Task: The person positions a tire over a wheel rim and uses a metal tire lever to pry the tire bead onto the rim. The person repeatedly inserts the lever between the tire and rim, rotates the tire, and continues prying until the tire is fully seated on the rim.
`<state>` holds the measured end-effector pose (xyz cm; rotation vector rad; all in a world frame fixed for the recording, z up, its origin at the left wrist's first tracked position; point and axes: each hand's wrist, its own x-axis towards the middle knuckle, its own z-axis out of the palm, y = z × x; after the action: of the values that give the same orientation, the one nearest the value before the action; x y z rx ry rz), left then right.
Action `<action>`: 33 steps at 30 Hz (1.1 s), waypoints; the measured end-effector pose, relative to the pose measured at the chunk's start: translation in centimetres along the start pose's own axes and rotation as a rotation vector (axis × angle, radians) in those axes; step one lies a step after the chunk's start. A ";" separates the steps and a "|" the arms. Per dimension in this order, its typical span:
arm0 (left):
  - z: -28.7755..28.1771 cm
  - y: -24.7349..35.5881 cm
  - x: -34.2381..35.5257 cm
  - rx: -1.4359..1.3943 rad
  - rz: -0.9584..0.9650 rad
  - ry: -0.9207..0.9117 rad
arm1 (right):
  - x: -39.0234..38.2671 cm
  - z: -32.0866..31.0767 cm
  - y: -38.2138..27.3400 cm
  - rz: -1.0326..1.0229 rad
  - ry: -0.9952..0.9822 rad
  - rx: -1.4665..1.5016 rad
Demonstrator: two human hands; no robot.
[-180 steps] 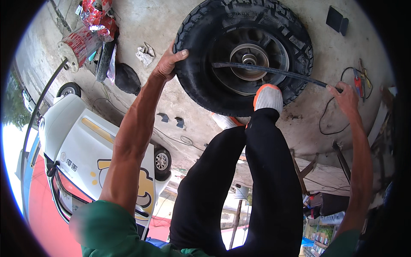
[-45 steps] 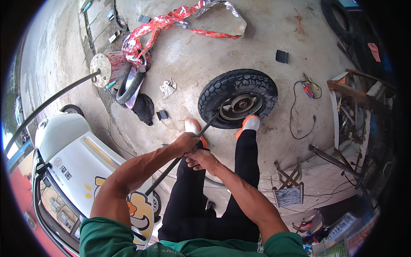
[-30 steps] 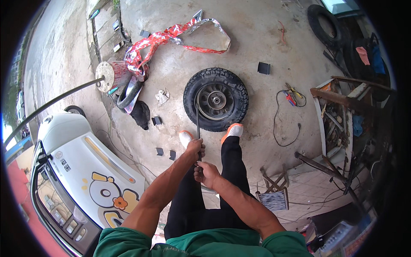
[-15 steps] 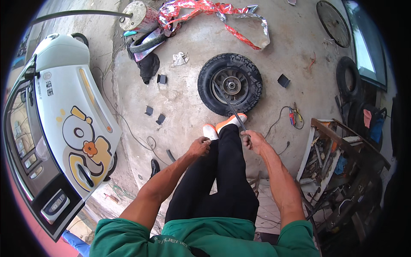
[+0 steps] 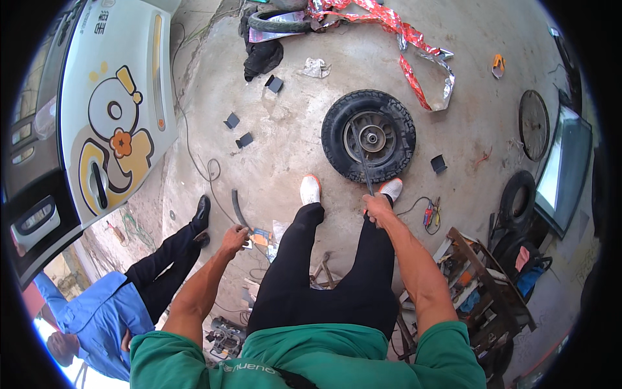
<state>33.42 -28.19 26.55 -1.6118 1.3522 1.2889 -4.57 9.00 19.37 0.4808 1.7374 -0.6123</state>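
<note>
My right hand (image 5: 377, 207) is closed around one end of a long dark metal tire lever (image 5: 365, 165). The lever's far end rests at the rim of a wheel with a black knobby tire (image 5: 402, 123), which lies flat on the concrete beyond my feet. Off to the left, apart from the wheel, my left hand (image 5: 235, 238) hangs with its fingers curled. Whatever those fingers may hold is hidden. My right shoe (image 5: 391, 188) is close against the tire's near edge, and my left shoe (image 5: 311, 190) stands on the floor.
A white vehicle door (image 5: 123, 123) stands at left, near a person in a blue shirt (image 5: 107, 311). Dark small boxes (image 5: 244, 140), a black hose (image 5: 238, 206) and a cable lie around. Red foil wrapping (image 5: 414, 81) is beyond the wheel. At right are a cluttered metal frame (image 5: 479, 269) and a loose tire (image 5: 517, 197).
My view has shifted left, bringing the person in blue into sight. My feet have moved apart, and my left hand has swung out left. My right hand still grips the tire lever.
</note>
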 end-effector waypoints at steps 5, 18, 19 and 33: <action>5.4 -1.8 -6.1 -0.123 0.019 -0.004 | -2.0 -3.0 -2.2 -0.034 -0.016 -0.053; 18.4 -15.5 -13.2 -0.420 -0.204 -0.060 | -4.4 -9.9 -10.5 -0.107 -0.009 -0.376; 18.8 -16.2 -13.1 -0.432 -0.178 -0.076 | -5.0 -9.1 -10.2 -0.098 0.010 -0.413; 13.7 -22.0 -12.0 -0.735 -0.199 0.017 | -4.5 -3.1 -7.0 -0.100 0.172 -0.536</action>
<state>51.27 -6.50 31.66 -2.1664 0.7155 1.7608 -10.07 5.45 25.42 0.0705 2.0054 -0.1567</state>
